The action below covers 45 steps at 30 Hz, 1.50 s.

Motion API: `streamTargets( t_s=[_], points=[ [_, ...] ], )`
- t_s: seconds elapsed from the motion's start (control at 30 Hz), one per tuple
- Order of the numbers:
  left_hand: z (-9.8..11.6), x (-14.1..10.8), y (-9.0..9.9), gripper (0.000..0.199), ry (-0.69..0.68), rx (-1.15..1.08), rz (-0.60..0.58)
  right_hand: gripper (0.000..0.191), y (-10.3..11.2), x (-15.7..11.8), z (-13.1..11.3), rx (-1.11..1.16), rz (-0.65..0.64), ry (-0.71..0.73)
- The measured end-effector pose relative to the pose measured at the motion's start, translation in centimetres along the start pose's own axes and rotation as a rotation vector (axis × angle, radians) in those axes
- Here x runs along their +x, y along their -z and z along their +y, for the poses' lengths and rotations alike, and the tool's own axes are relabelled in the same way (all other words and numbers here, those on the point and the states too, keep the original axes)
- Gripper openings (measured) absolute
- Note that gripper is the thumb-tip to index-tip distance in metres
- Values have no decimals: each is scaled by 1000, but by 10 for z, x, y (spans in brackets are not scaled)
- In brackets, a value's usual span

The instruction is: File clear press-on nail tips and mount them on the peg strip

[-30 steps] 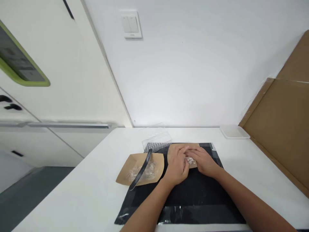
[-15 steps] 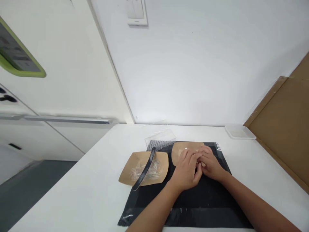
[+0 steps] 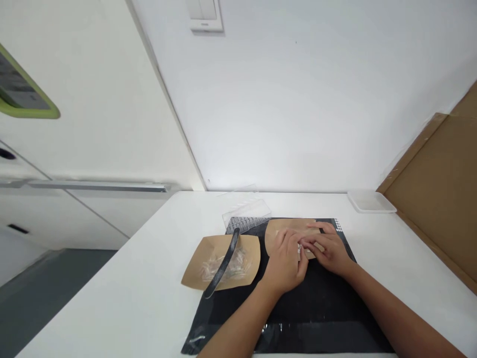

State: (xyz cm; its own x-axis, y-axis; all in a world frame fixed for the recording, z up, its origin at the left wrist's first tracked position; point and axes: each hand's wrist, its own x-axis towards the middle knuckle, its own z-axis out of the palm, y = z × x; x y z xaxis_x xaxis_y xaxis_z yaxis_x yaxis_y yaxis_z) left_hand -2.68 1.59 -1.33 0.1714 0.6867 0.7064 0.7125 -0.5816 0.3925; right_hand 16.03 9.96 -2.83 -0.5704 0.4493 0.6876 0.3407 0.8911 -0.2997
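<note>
My left hand and my right hand meet over the near part of a brown paper tray. The fingers of both are bent and brought together around a small pale piece, mostly hidden, whose kind I cannot make out. Left of my hands, a second brown paper tray holds a heap of clear plastic bits. Across that tray lies a curved black nail file, its ends over the rims.
Both trays rest on a black plastic sheet on the white table. Behind them lie clear flat plastic pieces. A shallow clear plastic container stands at the back right, beside a cardboard panel.
The right fingers have shifted left and spread a little, closer against the left fingertips. A small pale piece now shows between them. The view has tilted slightly; trays and file stay put.
</note>
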Motion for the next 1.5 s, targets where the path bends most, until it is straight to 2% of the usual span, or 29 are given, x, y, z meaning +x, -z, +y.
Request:
streamTargets(
  t_s=[0.13, 0.33, 0.57, 0.77, 0.87, 0.97, 1.17, 1.33, 1.5],
  points=[
    [0, 0, 0, 31, 15, 2, 10, 4, 1, 0, 0, 11, 16, -26],
    [2, -1, -3, 29, -4, -6, -23, 14, 2, 2, 0, 17, -35, 15],
    [4, 2, 2, 30, 26, -19, -46, 17, 4, 3, 3, 15, 91, -27],
    [9, 3, 1, 28, 20, -32, -63, 44, 6, 5, 6, 42, 24, -63],
    [10, 2, -1, 25, 17, -34, -71, 50, 6, 4, 6, 45, -14, -54],
    [10, 3, -2, 25, 15, -37, -73, 44, 5, 3, 7, 49, -26, -4],
    [10, 3, -1, 27, 9, -32, -72, 6, 6, 3, 6, 1, 38, 41],
    [10, 2, -2, 25, 7, -31, -63, 8, 9, 6, 4, -23, 62, 45],
    [10, 1, -2, 25, 12, -36, -53, 8, 8, 6, 3, -41, 41, -32]
  ],
)
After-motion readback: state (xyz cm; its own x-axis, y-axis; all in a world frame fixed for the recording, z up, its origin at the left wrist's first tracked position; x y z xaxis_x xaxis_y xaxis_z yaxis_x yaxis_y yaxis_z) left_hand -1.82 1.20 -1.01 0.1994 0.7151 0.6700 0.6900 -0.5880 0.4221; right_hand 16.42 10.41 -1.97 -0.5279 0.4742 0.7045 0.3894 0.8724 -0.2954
